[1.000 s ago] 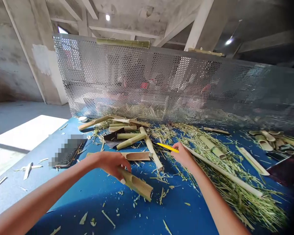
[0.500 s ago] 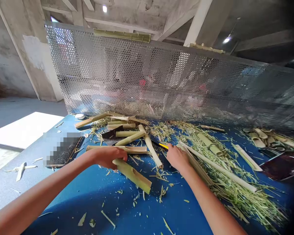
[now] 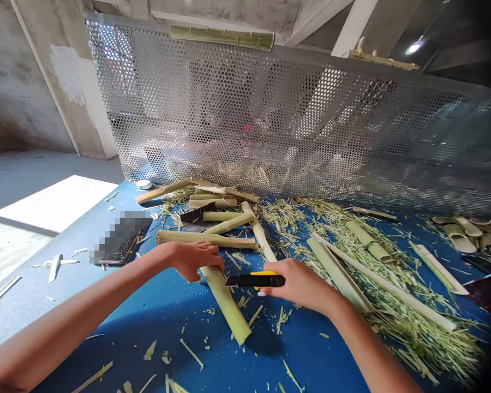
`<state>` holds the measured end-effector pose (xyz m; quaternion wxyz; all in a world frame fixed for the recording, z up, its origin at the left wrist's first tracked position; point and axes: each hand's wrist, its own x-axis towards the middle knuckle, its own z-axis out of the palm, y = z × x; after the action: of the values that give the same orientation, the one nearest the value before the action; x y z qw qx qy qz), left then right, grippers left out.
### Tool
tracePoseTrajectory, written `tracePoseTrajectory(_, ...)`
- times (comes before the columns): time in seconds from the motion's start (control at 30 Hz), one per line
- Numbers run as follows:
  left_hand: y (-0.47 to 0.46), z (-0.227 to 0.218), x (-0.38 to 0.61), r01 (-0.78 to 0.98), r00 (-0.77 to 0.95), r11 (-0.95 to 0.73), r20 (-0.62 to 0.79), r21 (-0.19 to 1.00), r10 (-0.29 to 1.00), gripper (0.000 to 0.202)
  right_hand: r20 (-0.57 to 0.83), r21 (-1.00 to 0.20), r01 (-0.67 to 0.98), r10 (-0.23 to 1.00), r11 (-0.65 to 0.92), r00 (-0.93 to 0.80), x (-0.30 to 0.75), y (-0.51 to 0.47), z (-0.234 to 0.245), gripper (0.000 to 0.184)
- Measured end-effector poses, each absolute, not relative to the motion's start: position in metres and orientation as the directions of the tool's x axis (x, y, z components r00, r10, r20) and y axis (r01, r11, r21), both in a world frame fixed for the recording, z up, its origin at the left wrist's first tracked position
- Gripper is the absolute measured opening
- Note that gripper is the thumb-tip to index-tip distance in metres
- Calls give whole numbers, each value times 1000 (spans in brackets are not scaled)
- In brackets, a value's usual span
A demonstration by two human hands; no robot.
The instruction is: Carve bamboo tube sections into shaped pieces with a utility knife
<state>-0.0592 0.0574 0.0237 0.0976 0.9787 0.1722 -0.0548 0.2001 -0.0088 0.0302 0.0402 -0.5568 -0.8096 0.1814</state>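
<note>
My left hand closes over the upper end of a split green bamboo section, which lies on the blue table and runs toward me. My right hand is shut on a black-and-yellow utility knife. The knife lies crosswise, its front end just left of the bamboo's near edge and close to my left hand. Any blade is hard to make out. A long bamboo strip lies just beyond my left hand, and a half-round bamboo piece lies right of my right hand.
Bamboo lengths are heaped at the table's far side, against a perforated metal screen. Green shavings cover the right side. Slipper-shaped bamboo pieces lie far right. A pixelated flat object lies left.
My right hand now grips the knife and has brought it left, over the split bamboo. The bamboo has swung to point more toward me, and my left hand has moved to its upper end.
</note>
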Motion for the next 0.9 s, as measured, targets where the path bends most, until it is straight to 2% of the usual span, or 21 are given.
tracePoseTrajectory(0.07, 54, 22, -60, 328, 942, -935, -117, 139, 313, 49, -227, -371, 857, 861, 356, -456, 197, -15, 34, 11)
tracePoseTrajectory(0.17, 48, 17, -63, 317, 948, -931, -32, 181, 317, 43, -315, -363, 868, 831, 340, -458, 197, -17, 38, 18)
tracePoseTrajectory(0.3, 42, 3, -62, 342, 915, -910, 135, 236, 379, 34, -324, -271, 905, 855, 327, -406, 198, -16, 37, 29)
tracePoseTrajectory(0.43, 42, -12, -57, 362, 871, -901, 257, 240, 419, 37, -334, -243, 916, 859, 320, -389, 200, -21, 36, 23)
tracePoseTrajectory(0.57, 42, -17, -56, 362, 871, -909, 272, 206, 409, 36, -340, -336, 850, 789, 406, -511, 201, -28, 34, 6)
tracePoseTrajectory(0.63, 42, -16, -56, 365, 873, -912, 271, 187, 405, 35, -331, -353, 828, 770, 435, -546, 196, -30, 30, 10)
tracePoseTrajectory(0.8, 43, -16, -56, 361, 874, -917, 283, 168, 396, 36, -237, -49, 893, 864, 447, -445, 174, -35, 8, 34)
tracePoseTrajectory(0.9, 45, -18, -55, 340, 879, -928, 299, 150, 370, 38, -151, 24, 871, 863, 490, -481, 167, -38, -4, 37)
